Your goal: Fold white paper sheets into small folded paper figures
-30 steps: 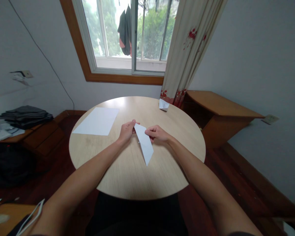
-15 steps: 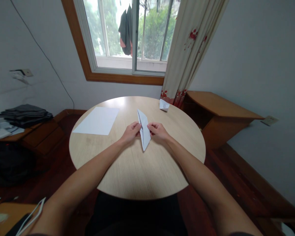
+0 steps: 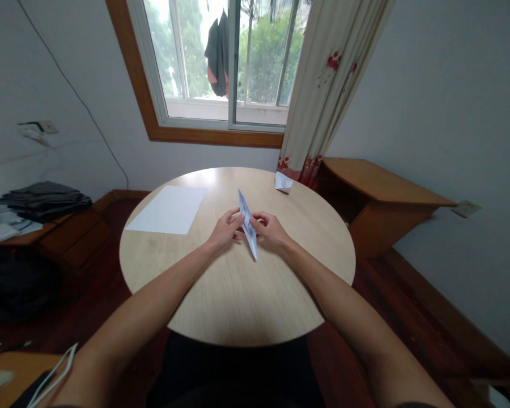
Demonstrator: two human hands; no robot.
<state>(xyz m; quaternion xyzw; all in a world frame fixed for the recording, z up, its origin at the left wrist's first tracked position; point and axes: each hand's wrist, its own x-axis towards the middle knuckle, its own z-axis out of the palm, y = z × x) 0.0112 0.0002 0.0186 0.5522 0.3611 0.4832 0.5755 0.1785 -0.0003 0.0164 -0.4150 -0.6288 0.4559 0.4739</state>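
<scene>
A folded white paper (image 3: 250,237), narrow and pointed at both ends, is held between my two hands above the round table (image 3: 238,300). My left hand (image 3: 228,228) grips its left side, thumb on the paper. On the opposite side, my right hand (image 3: 270,228) pinches it with the thumb pressed near the middle fold. Some fingertips of both hands are hidden behind the paper. To the left, a flat white sheet (image 3: 170,209) lies on the tabletop. Near the far right edge sits a small folded white paper piece (image 3: 284,182).
Behind the table are a window (image 3: 233,68) and a patterned curtain (image 3: 323,85). A wooden desk (image 3: 386,181) stands at the right. On the left, dark folded cloth (image 3: 45,199) rests on a low cabinet (image 3: 74,243), with a black bag (image 3: 17,280) beside it.
The folded paper has tilted and looks narrower, its near tip shifting slightly right. My right thumb has moved from its right edge onto its middle.
</scene>
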